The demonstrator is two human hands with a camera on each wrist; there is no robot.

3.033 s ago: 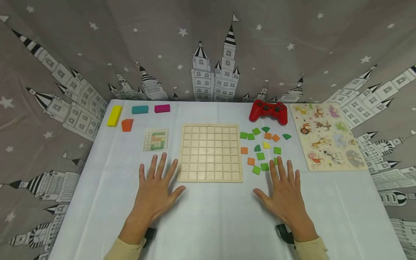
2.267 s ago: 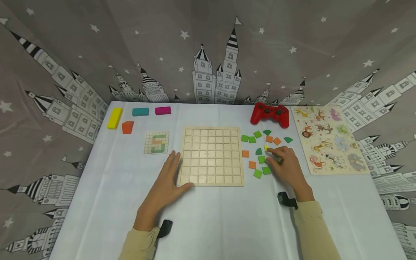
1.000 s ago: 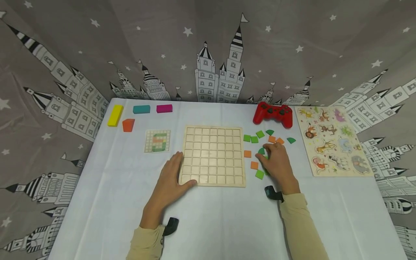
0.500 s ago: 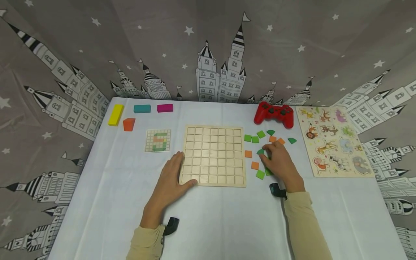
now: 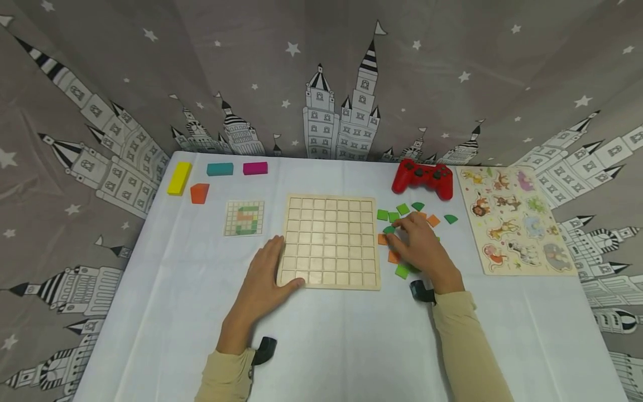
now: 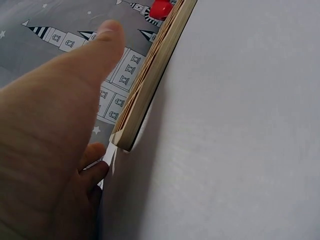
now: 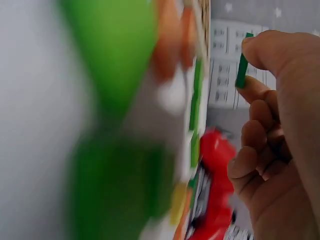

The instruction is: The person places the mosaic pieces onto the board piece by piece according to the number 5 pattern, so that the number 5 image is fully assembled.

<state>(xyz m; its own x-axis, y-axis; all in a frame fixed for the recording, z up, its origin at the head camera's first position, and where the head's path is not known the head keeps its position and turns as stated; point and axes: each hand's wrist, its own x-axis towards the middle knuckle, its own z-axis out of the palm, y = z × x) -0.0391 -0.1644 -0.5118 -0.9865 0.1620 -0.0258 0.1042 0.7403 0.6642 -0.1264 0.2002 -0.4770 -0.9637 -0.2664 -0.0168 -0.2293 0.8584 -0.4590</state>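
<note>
My right hand [image 5: 421, 245] pinches a dark green quarter-round tile [image 5: 389, 229] by its edges, between thumb and index finger. In the right wrist view this tile [image 7: 243, 62] shows edge-on, raised off the table. My left hand [image 5: 262, 279] lies along the left side of the wooden grid board [image 5: 329, 243], fingers extended and thumb near its front left corner. The board's cells hold no tiles. Loose green square tiles [image 5: 383, 214] and orange square tiles [image 5: 433, 221] lie right of the board, several partly hidden under my right hand.
A pattern card [image 5: 244, 218] lies left of the board. Behind it are yellow [image 5: 179, 178], teal [image 5: 220, 168], magenta [image 5: 255, 168] and orange [image 5: 199, 193] blocks. A red game controller [image 5: 423, 178] and an animal puzzle board [image 5: 517, 220] sit at the right.
My right hand went from lying flat to the tiles, took hold of the dark green quarter-round tile and moved it slightly left toward the board. My left hand shifted to the board's left edge.
</note>
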